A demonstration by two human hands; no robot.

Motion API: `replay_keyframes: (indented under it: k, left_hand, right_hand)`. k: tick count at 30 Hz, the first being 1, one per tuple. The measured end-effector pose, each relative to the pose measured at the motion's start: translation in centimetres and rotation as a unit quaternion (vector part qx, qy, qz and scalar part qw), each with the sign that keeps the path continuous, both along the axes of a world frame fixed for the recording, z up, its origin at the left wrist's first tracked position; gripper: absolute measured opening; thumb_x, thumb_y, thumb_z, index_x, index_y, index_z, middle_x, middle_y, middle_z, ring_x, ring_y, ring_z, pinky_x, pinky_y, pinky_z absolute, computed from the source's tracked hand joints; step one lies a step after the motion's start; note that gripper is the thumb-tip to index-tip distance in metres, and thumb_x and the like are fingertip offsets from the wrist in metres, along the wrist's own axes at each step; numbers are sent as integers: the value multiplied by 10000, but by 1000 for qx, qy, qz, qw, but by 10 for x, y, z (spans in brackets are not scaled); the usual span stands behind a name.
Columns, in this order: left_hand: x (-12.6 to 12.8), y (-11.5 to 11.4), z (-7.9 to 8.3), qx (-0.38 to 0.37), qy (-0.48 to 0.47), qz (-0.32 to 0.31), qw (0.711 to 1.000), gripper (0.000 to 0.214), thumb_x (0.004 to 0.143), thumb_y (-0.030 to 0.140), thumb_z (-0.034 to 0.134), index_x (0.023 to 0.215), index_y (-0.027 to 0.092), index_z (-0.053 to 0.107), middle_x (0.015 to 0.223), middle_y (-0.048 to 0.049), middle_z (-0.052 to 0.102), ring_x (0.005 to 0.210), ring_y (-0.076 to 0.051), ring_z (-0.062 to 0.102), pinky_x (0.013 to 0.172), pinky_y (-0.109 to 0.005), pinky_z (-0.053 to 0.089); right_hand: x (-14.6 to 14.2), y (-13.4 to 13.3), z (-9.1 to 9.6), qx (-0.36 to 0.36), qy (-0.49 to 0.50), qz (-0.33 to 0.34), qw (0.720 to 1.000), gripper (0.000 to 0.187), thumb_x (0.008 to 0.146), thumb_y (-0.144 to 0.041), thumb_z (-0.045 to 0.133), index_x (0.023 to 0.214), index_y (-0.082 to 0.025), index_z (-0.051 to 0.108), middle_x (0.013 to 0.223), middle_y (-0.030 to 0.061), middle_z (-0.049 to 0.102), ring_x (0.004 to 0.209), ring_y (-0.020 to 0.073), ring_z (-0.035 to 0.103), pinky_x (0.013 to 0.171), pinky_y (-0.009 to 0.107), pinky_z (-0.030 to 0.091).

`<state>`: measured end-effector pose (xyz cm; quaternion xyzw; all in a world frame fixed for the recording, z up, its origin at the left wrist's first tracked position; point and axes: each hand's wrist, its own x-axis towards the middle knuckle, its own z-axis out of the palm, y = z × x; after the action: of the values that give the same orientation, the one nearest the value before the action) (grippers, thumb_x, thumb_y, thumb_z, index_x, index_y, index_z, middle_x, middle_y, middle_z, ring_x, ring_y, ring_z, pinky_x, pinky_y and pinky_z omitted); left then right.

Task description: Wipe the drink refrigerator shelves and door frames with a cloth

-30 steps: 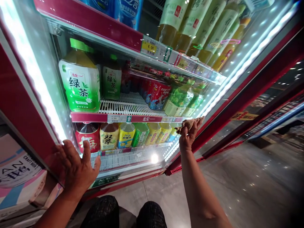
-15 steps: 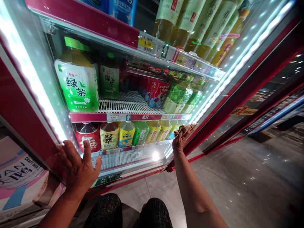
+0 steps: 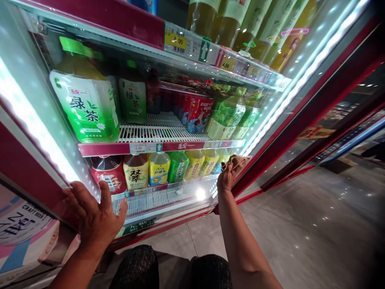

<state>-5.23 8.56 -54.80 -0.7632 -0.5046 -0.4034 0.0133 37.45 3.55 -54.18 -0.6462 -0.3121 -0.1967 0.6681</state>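
My left hand [image 3: 96, 216] is spread with its palm toward the glass door at the cooler's lower left frame; whether it touches cannot be made out. In my right hand [image 3: 227, 178] is a crumpled brown cloth [image 3: 239, 160], held against the glass near the right door edge. Behind the glass stand a large green tea bottle [image 3: 90, 104] on the middle shelf and a row of smaller bottles below, among them a red-labelled one [image 3: 108, 174] and a yellow-and-blue one [image 3: 159, 168].
Red cooler frame [image 3: 300, 124] runs up the right side. A printed beer carton [image 3: 27, 228] stands at the lower left. My knees [image 3: 135, 267] are close to the cooler's base, above a grey floor [image 3: 300, 233]. Tall bottles [image 3: 228, 24] fill the top shelf.
The view has moved slightly closer to the cooler. My left hand stays spread at the left frame, and the right hand keeps the cloth near the right edge with little shift.
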Motion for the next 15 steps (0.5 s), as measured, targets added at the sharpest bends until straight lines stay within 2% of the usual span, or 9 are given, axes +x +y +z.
replay_keyframes:
  k: [3,6,8,11,15]
  left_hand:
    - [2,0,2,53,33,35,997,1245,825,397,783,1614,413,-180,1669,-111,-362,1502,-623,-146,1104,-905,117]
    - [5,0,5,69,60,36,995,1283,818,423,786,1612,359,-220,1644,-118,-407,1489,-605,-228,1133,-877,21]
    - [6,0,5,71,64,36,995,1263,830,433,773,1624,324,-203,1647,-123,-401,1496,-583,-243,1157,-847,-14]
    - [6,-1,5,66,56,37,996,1247,840,433,765,1623,336,-201,1654,-136,-384,1504,-573,-233,1137,-868,6]
    - [6,1,4,72,65,45,994,1271,835,455,773,1607,363,-233,1648,-135,-395,1508,-556,-244,1136,-868,26]
  right_hand:
    - [-6,-1,11,-18,-61,2,998,692,979,-470,376,1616,-219,277,1718,130,165,1598,267,134,1280,607,165]
    - [-11,-6,11,-61,-94,-7,994,685,968,-443,375,1600,-188,308,1719,149,156,1598,291,130,1286,620,73]
    - [-13,-10,8,-74,-80,-10,994,680,974,-418,339,1607,-178,279,1705,166,190,1592,293,154,1280,629,78]
    - [-13,-11,9,-71,-57,-15,996,689,986,-411,325,1618,-151,239,1697,190,193,1594,292,135,1274,631,92]
    - [-14,-9,15,-85,-120,12,989,704,935,-402,412,1603,-210,297,1699,146,191,1608,330,76,1237,712,112]
